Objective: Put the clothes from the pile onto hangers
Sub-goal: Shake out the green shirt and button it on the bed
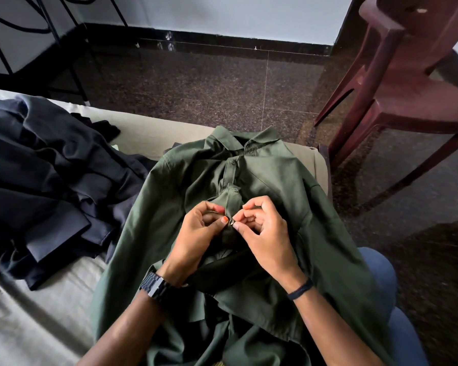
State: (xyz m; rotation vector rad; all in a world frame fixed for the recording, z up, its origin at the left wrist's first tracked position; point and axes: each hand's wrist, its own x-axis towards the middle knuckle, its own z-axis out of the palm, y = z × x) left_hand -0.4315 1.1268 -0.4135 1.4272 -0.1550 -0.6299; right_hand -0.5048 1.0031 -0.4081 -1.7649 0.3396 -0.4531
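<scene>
A dark speckled tile floor [222, 83] runs to a pale wall, with a maroon plastic chair [397, 83] at the right and black wire legs of some rack [50, 30] at the far left. The person sits on a bed [37, 299] covered in a pale sheet, near its far right corner.

The green shirt [270, 186] lies face up across the lap, collar pointing away toward the bed's far edge, which looks chosen so the placket runs straight toward the hands. The upper buttons appear fastened. Both hands meet at the middle of the shirt front: the left hand [196, 233] pinches the placket edge between thumb and forefinger, and the right hand [265, 233] pinches a small button [232, 223] with its fingertips, other fingers curled. I'd judge they are working a button through its hole, though I cannot tell which way.

The pile [45, 180] of dark clothes sits to the left of the shirt, toward the bed's left side, out of either hand's grasp. No hanger is plainly in view.
</scene>
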